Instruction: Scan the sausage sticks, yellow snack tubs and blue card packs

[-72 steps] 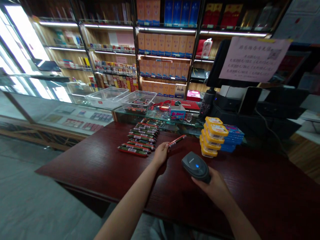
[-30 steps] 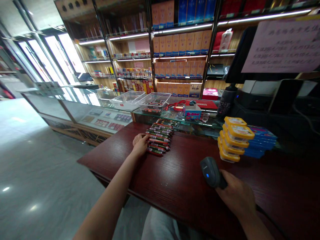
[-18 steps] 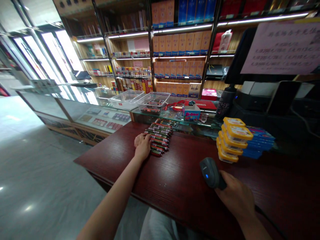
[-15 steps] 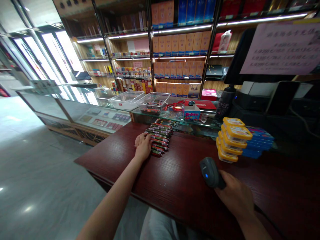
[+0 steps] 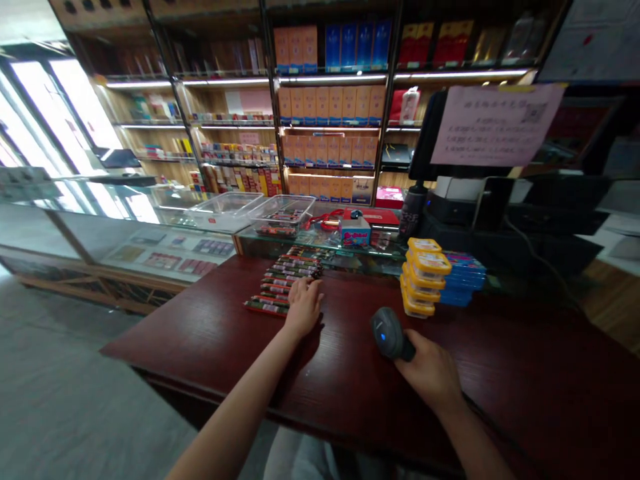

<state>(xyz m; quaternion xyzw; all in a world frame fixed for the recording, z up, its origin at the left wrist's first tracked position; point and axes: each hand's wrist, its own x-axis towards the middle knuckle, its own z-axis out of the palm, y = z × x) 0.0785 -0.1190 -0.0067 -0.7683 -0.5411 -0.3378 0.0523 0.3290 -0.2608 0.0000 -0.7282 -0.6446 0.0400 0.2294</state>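
In my right hand [image 5: 434,373] is a dark grey barcode scanner [image 5: 387,333] with a lit blue light, held over the table with its head towards the left. My left hand [image 5: 304,308] rests at the right ends of the nearer slim wrapped sticks [image 5: 280,288], fingers bent but apart, hiding some of those ends. These sticks, in dark, red and green wrappers, lie side by side in a row running back across the dark red wooden table [image 5: 200,320]. What exactly is inside the wrappers I cannot make out.
Right of the sticks stands a stack of yellow-lidded clear boxes [image 5: 424,277] beside blue packets [image 5: 463,277]. Behind are a glass counter [image 5: 250,241], clear plastic bins [image 5: 225,210], a small blue-pink box [image 5: 355,232] and a monitor with a pink paper sign [image 5: 495,127].
My left hand has shifted from the left side of the sticks to their right ends. The nearest sticks now jut further left. The view has turned right; the scanner remains in my right hand.
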